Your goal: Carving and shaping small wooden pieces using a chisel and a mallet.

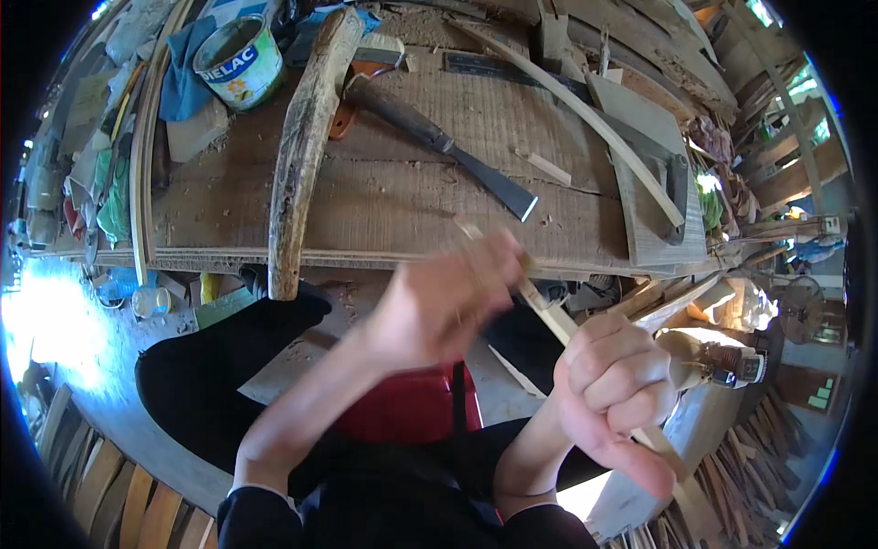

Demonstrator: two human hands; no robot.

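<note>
A thin wood strip (554, 318) goes through the right hand (617, 375), fingers curled tight around it, past the near edge of the bench (384, 215). The left hand (448, 297) is blurry at the strip; I can't tell if it grips. Toward the far left corner, a tin (265, 80) has big letters. The left arm slants inward.

I see a cream wooden strip (553, 320), a dark-brown chisel handle (400, 113), a grain-streaked brown workbench (393, 197), a blue rag (185, 71).
</note>
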